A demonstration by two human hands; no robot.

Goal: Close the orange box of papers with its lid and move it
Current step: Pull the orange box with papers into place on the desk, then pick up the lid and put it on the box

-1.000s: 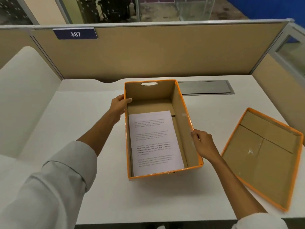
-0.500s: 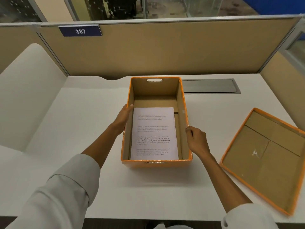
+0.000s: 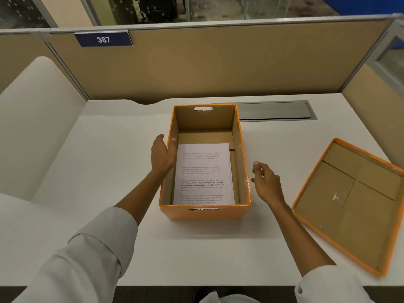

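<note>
An orange box (image 3: 205, 212) stands open in the middle of the white desk, squared to the desk edge. Printed papers (image 3: 204, 173) lie flat on its cardboard floor. The orange lid (image 3: 349, 202) lies upside down at the right, cardboard inside facing up. My left hand (image 3: 162, 155) rests against the box's left wall, thumb over the rim, fingers spread. My right hand (image 3: 265, 181) hovers just right of the box's right wall, fingers apart, holding nothing and not touching the box.
The white desk (image 3: 109, 171) is bounded by tan partition panels (image 3: 218, 62) behind and at the right. A grey cable hatch (image 3: 275, 110) is set into the desk behind the box. A white curved divider (image 3: 32, 119) stands at the left.
The box has been turned from an angle to square with the desk. My right hand has come off the box's right wall and my left has slid along the left wall.
</note>
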